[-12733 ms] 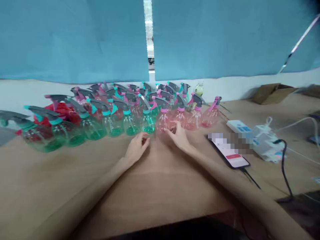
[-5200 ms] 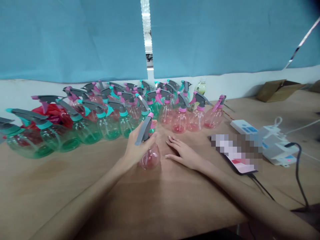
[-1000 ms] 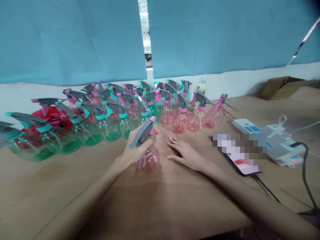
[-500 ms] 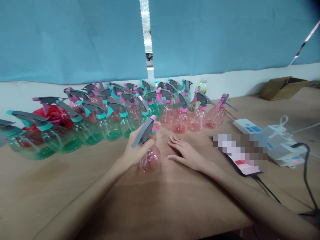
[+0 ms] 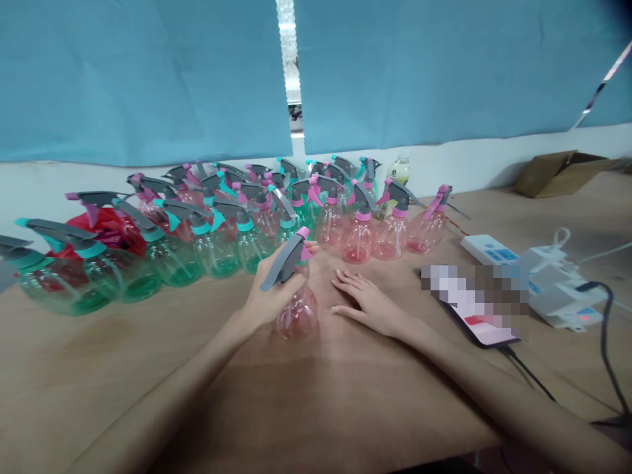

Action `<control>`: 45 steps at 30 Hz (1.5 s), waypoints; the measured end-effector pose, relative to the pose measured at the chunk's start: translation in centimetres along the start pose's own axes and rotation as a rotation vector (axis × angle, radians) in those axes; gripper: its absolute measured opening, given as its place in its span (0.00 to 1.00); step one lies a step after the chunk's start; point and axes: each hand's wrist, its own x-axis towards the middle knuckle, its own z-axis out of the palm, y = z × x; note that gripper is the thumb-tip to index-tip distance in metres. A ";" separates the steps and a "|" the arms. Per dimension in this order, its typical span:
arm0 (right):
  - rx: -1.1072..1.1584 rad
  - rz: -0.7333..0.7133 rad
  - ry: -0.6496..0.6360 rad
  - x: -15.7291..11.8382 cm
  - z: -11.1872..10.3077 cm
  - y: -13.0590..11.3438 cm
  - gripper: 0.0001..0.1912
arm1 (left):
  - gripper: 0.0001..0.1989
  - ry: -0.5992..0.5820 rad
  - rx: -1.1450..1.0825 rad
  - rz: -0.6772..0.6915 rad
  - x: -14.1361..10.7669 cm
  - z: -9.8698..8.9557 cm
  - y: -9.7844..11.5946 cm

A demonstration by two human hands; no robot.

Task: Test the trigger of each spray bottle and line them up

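My left hand (image 5: 274,289) is wrapped round the neck of a pink spray bottle (image 5: 297,316), just below its grey and pink trigger head. The bottle stands on the brown table (image 5: 316,401), and part of its neck is hidden by my fingers. To its right, my right hand (image 5: 370,304) lies flat on the tabletop with fingers stretched out, holding nothing. Beyond both hands stand several more spray bottles, among them a green one (image 5: 216,253) with a turquoise collar and a pink one (image 5: 358,240).
A phone (image 5: 494,334) on a cable lies right of my right hand. Behind it are a white power strip (image 5: 486,249) and plugged-in adapters (image 5: 557,280). A cardboard box (image 5: 555,176) sits at the back right, a red bag (image 5: 116,227) among the bottles at left.
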 end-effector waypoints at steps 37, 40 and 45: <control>0.011 -0.024 0.019 0.0 0.0 0.1 0.36 | 0.13 0.031 0.096 -0.061 -0.2 -0.2 -0.2; 0.001 -0.028 0.025 0.0 0.1 0.1 0.36 | 0.17 0.026 0.084 -0.057 -0.2 0.0 0.3; -0.017 -0.039 0.027 0.0 -0.3 -0.3 0.34 | 0.18 0.026 -0.029 -0.043 -0.2 0.4 0.5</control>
